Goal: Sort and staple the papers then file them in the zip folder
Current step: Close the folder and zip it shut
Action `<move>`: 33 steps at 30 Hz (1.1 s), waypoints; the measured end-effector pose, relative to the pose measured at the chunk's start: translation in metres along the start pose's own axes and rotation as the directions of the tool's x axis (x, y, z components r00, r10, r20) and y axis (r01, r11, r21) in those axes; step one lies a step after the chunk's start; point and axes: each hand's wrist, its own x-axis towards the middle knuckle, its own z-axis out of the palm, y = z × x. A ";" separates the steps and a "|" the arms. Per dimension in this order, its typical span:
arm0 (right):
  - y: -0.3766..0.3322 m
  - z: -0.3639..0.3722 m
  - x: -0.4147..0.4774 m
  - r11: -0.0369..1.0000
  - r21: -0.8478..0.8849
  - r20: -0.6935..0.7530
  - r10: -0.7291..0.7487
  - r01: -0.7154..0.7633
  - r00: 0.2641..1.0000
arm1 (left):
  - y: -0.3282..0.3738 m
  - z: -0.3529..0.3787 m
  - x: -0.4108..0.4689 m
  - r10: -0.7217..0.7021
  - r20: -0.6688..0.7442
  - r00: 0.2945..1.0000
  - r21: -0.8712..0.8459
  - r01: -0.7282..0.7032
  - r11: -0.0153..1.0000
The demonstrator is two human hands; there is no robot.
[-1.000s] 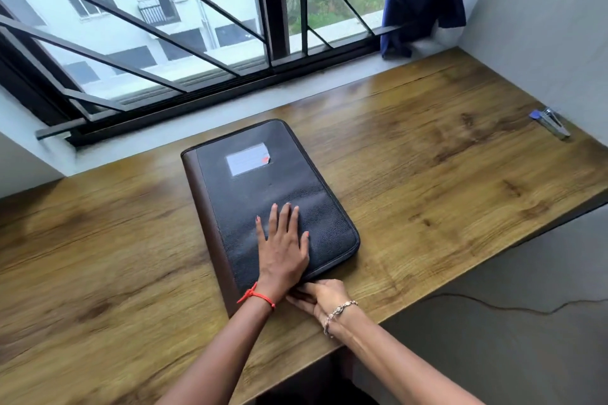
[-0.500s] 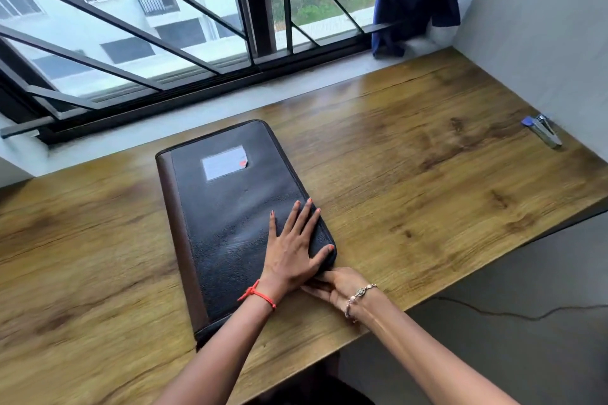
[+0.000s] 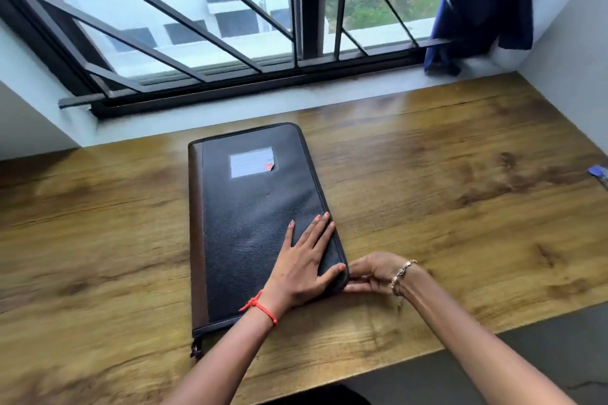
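Illegible label (image 3: 251, 162) on zip folder (image 3: 260, 227)

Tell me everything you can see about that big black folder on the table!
The zip folder is black and looks like grainy leather, with a brown strip down its left side and a pale label near the top. It lies flat with its cover shut on the wooden table, a small zip pull showing at the near left corner. The left hand presses flat on it; the right hand pinches its near right corner.
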 end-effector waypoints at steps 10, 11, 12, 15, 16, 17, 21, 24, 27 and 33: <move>-0.083 -0.002 0.036 0.950 -0.311 -0.065 -0.011 -0.009 0.998 | -0.015 0.001 0.017 -0.088 -0.102 0.991 0.114 0.100 0.988; -0.089 0.000 0.040 0.940 -0.342 -0.070 -0.019 -0.006 0.997 | -0.017 -0.001 0.020 -0.104 -0.100 0.990 0.123 0.116 0.986; -0.094 0.001 0.043 0.930 -0.366 -0.073 -0.028 -0.001 0.997 | -0.018 -0.002 0.023 -0.114 -0.099 0.989 0.130 0.126 0.983; -0.112 0.006 0.055 0.902 -0.432 -0.070 -0.035 0.001 0.997 | -0.025 -0.006 0.034 -0.162 -0.089 0.983 0.147 0.174 0.974; -0.118 0.007 0.057 0.894 -0.447 -0.071 -0.036 0.001 0.997 | -0.027 -0.007 0.037 -0.180 -0.082 0.980 0.153 0.191 0.970; -0.124 0.008 0.060 0.889 -0.459 -0.073 -0.040 0.002 0.996 | -0.029 -0.008 0.040 -0.192 -0.077 0.978 0.153 0.202 0.967; -0.141 0.011 0.070 0.883 -0.469 -0.061 -0.043 0.009 0.997 | -0.036 -0.010 0.051 -0.218 -0.052 0.975 0.160 0.224 0.961; -0.150 0.009 0.081 0.883 -0.469 -0.053 -0.053 0.022 0.997 | -0.042 -0.009 0.055 -0.224 -0.048 0.973 0.156 0.229 0.961; -0.165 0.004 0.089 0.866 -0.500 -0.094 -0.095 0.036 0.991 | -0.046 -0.010 0.058 -0.209 -0.031 0.977 0.131 0.212 0.968; -0.190 0.007 0.106 0.863 -0.504 -0.045 -0.079 0.046 0.996 | -0.050 -0.008 0.063 -0.203 -0.033 0.979 0.116 0.205 0.972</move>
